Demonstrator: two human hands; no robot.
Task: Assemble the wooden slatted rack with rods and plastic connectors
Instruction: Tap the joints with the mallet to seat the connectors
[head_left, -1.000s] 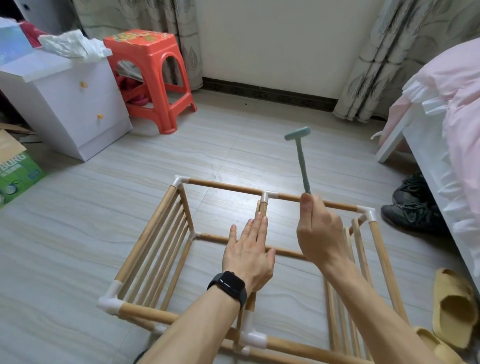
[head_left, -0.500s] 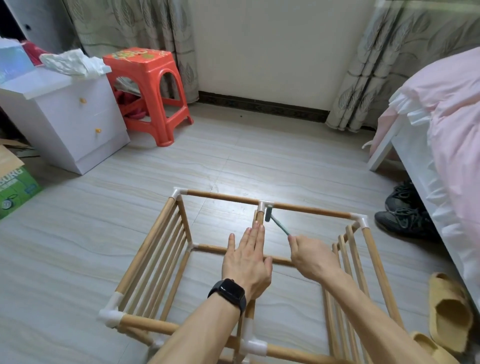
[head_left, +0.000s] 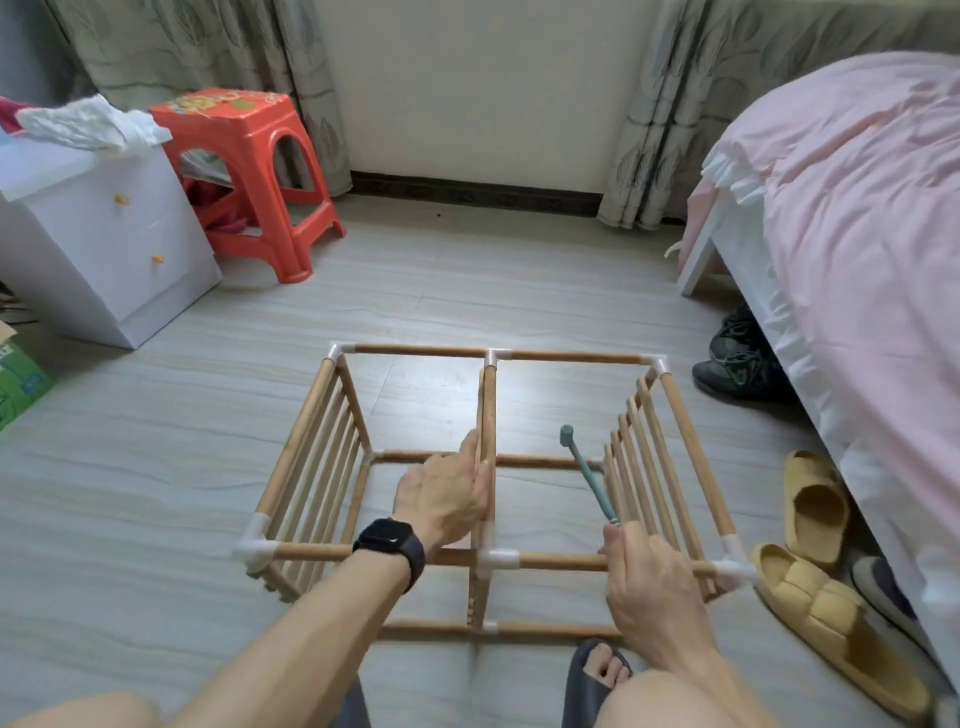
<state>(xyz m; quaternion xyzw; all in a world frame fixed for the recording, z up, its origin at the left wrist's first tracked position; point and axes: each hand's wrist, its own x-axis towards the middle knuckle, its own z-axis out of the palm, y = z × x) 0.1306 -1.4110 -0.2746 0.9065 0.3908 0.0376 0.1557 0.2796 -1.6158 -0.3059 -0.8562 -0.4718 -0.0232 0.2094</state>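
Rack (head_left: 426, 351) sits on the floor (head_left: 156, 441) in front of the person, an open box of wooden rods joined at the corners by white connectors (head_left: 254, 548). Slatted panels form its left and right sides. A divider (head_left: 488, 405) runs from the near top rod to the far one and splits the frame into two bays.

Left hand (head_left: 441, 499), with a black watch (head_left: 389, 540) on the wrist, grasps the divider's top edge, thumb up on the left side and fingers wrapped against the wood. Right hand (head_left: 649, 587) is clenched around the low end of a teal hammer (head_left: 587, 473). The handle slants up and away, with the head over the right bay, apart from any rod. That hand lies across the near top rod in this view; whether it touches the rod I cannot tell.

A foot in a dark slipper (head_left: 597, 670) is by the rack's near edge. Yellow slippers (head_left: 815, 504) and black shoes (head_left: 737, 364) lie to the right beside a pink bed (head_left: 857, 208). To the left are a white cabinet (head_left: 104, 249) and a red stool (head_left: 249, 156).
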